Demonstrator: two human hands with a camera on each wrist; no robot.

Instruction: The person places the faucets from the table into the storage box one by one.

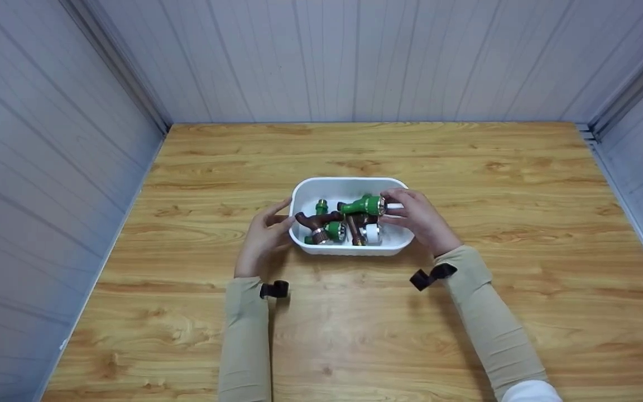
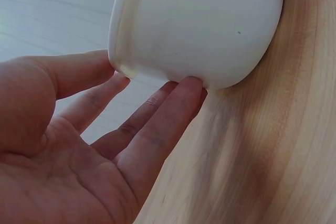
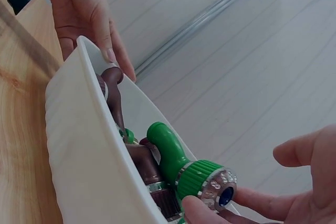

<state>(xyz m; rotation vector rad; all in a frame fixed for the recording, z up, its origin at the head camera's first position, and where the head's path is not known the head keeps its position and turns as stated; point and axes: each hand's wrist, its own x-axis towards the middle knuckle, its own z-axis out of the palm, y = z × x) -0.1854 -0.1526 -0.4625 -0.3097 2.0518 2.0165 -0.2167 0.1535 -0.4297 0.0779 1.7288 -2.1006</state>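
A white plastic tub (image 1: 349, 250) holds several green and brown pipe-like fittings. On top lies a bent green fitting (image 1: 361, 206) with a ribbed collar and a silver end, blue inside. My right hand (image 1: 423, 221) reaches over the tub's right rim, fingers spread around that silver end. In the right wrist view its thumb (image 3: 296, 151) stands apart from the fitting, while two fingertips overlap the silver end. At the left end, my left hand (image 1: 263, 239) touches the tub, thumb at the rim and extended fingers (image 2: 168, 114) against the outer wall.
Below the green fitting lie brown branched fittings (image 1: 314, 220), another green ribbed collar (image 1: 335, 230) and a white-collared piece (image 1: 373, 233). The tub stands on a wood-grain table (image 1: 344, 335). Pale panel walls (image 1: 327, 61) enclose the back and sides. Each wrist bears a black strap.
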